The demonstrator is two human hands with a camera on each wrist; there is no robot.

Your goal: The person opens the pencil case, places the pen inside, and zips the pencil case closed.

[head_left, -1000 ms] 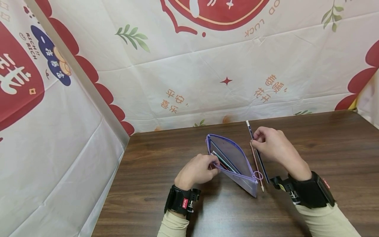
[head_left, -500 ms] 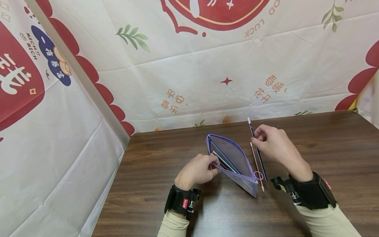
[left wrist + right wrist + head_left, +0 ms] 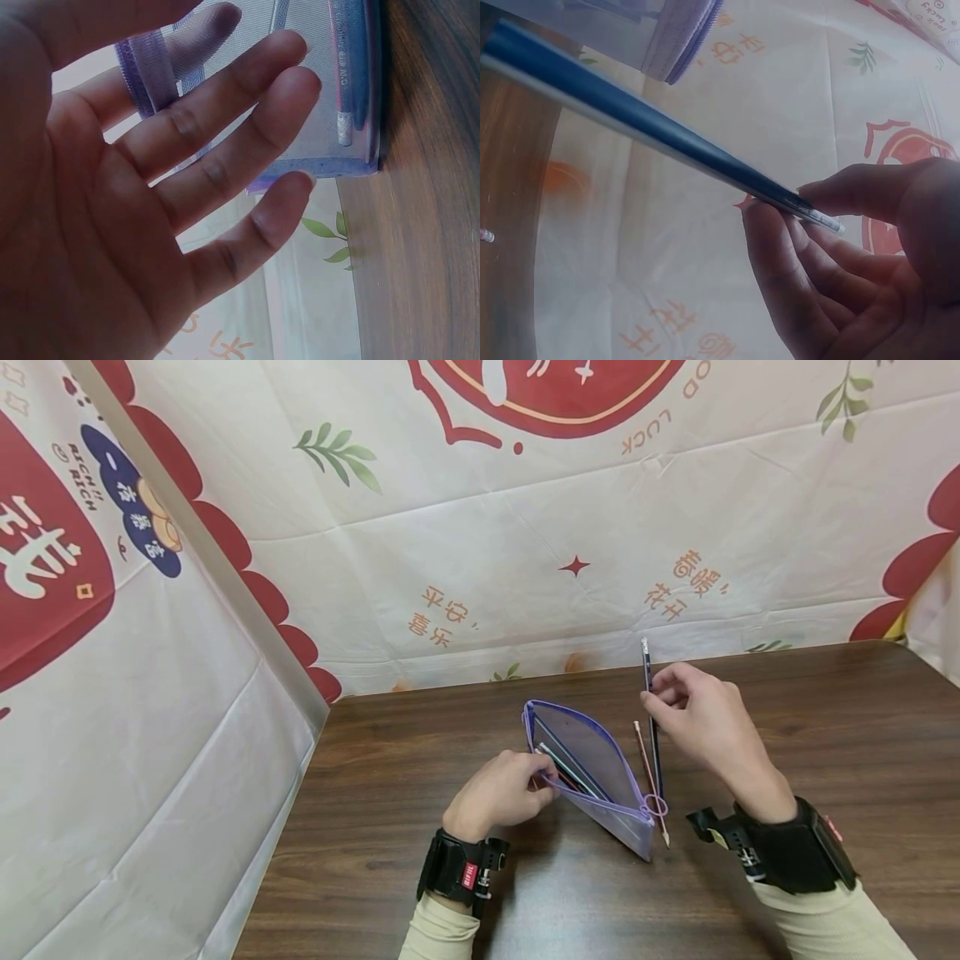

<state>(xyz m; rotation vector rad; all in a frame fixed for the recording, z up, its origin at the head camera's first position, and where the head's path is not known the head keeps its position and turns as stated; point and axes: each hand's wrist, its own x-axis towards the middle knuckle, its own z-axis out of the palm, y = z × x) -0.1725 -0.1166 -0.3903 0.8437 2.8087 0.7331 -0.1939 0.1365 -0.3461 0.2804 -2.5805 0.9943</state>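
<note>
My left hand (image 3: 498, 789) pinches the near rim of an unzipped purple mesh pencil case (image 3: 618, 825). Several pencils (image 3: 573, 770) lie inside it; the left wrist view shows one eraser-tipped pencil (image 3: 343, 112) through the mesh. Up and to the right of the case, my right hand (image 3: 705, 718) holds a dark blue pencil (image 3: 645, 127) between thumb and fingertips, near its eraser end. That pencil slants with its eraser end up and away. A pinkish pencil (image 3: 642, 752) lies on the table beside the case, partly behind the purple zip-pull loop (image 3: 655, 805).
The dark wood table (image 3: 375, 843) meets a white printed cloth (image 3: 525, 568) along its back edge. Another printed cloth panel (image 3: 172, 735) stands along the left side.
My right hand has moved slightly up and right with the blue pencil, away from the pinkish one, and the pencil stands steeper. The left hand and the case have stayed put.
</note>
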